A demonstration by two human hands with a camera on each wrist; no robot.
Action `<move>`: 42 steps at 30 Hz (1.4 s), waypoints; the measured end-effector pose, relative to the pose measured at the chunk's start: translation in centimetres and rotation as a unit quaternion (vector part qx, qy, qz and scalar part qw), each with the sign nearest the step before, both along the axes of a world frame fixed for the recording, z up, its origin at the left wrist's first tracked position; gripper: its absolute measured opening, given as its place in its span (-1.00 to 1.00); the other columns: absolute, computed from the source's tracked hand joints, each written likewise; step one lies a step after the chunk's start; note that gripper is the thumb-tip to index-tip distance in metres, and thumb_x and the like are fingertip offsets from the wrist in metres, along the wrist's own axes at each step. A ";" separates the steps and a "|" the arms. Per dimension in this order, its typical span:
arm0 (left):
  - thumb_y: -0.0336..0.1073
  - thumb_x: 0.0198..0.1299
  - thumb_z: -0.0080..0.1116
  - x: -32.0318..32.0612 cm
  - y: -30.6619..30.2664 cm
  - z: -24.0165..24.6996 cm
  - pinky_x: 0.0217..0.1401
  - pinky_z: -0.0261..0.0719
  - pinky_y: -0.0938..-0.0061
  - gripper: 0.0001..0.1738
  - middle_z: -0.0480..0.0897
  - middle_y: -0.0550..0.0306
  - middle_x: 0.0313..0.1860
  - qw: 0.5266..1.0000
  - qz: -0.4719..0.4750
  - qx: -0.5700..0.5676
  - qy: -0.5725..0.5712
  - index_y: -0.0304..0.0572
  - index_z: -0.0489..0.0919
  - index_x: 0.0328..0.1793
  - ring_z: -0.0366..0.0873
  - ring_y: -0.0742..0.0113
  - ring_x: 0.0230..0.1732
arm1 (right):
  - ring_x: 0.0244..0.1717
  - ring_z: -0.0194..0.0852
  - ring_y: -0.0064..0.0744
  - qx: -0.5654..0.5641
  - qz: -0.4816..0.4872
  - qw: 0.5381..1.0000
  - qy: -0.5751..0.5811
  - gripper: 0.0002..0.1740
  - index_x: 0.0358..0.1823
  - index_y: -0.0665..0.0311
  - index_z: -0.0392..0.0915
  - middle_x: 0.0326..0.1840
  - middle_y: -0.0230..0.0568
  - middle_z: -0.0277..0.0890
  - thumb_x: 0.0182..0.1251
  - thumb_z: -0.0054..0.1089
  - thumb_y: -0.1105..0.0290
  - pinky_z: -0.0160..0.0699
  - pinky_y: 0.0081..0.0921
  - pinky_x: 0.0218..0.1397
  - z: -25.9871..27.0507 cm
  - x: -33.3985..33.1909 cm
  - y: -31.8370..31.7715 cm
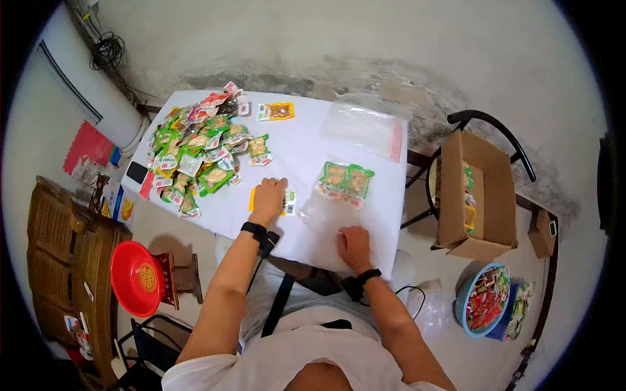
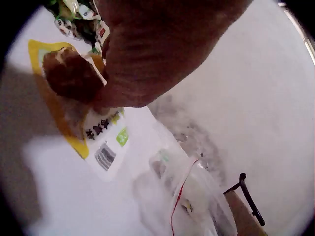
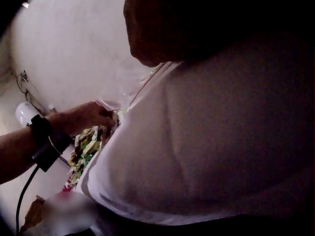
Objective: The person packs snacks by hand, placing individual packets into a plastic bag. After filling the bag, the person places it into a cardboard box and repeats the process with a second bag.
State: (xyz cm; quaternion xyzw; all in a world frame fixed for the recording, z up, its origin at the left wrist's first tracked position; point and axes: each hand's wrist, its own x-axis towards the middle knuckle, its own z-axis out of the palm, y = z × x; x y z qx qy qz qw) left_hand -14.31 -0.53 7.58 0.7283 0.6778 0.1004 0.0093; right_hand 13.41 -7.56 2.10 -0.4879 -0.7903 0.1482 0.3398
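Observation:
My left hand [image 1: 269, 199] is over a yellow-and-white snack packet [image 2: 106, 142] on the table, thumb against its face and fingers bent over it; the far fingertips are hidden. Part of the packet's brown contents shows through a window in the left wrist view. My right hand [image 1: 354, 247] holds the edge of a clear plastic bag [image 1: 319, 214] near the table's front. The bag's red-lined edge [image 3: 147, 83] runs up to that hand in the right wrist view, where the hand is dark. Two green-edged packets [image 1: 345, 181] lie side by side in the bag's far part.
A heap of snack packets [image 1: 195, 153] covers the white table's left side, with a phone [image 1: 137, 172] beside it. Another yellow packet [image 1: 276, 111] and flat clear bags [image 1: 358, 127] lie farther back. To the right stand a cardboard box [image 1: 499, 189] and a blue basin [image 1: 462, 303].

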 end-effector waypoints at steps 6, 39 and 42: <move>-0.34 -0.03 0.12 -3.1 -1.6 3.9 -0.22 0.51 0.16 -0.78 0.60 0.09 -0.33 0.997 0.062 -0.031 -0.040 -0.03 0.64 -0.21 0.54 0.01 -0.24 | -0.11 0.38 -0.12 0.009 0.004 1.000 -0.010 -0.81 -0.20 0.17 0.52 -0.25 -0.19 0.47 0.15 0.15 0.33 0.26 -0.17 -0.02 -0.1 0.1 -0.2; -0.37 0.25 0.09 3.5 -17.9 1.3 0.09 0.52 0.43 -0.54 0.59 0.11 0.05 0.506 0.071 -0.261 -0.819 -0.22 0.35 0.28 0.58 0.30 0.04 | -0.53 0.21 -0.68 -0.494 0.101 0.736 0.452 -0.85 -0.23 0.29 0.45 -0.54 -0.48 0.31 0.36 0.04 0.34 0.23 -0.67 -0.47 7.3 -0.4 -2.0; -0.35 0.25 0.11 2.7 -17.4 1.4 0.07 0.50 0.50 -0.67 0.63 0.15 -0.05 0.519 0.068 -0.266 -0.809 -0.22 0.50 0.14 0.58 0.40 -0.05 | -0.52 0.21 -0.67 -0.489 0.137 0.774 0.378 -0.82 -0.25 0.30 0.47 -0.54 -0.48 0.30 0.35 0.06 0.31 0.25 -0.63 -0.47 5.8 -0.4 -1.9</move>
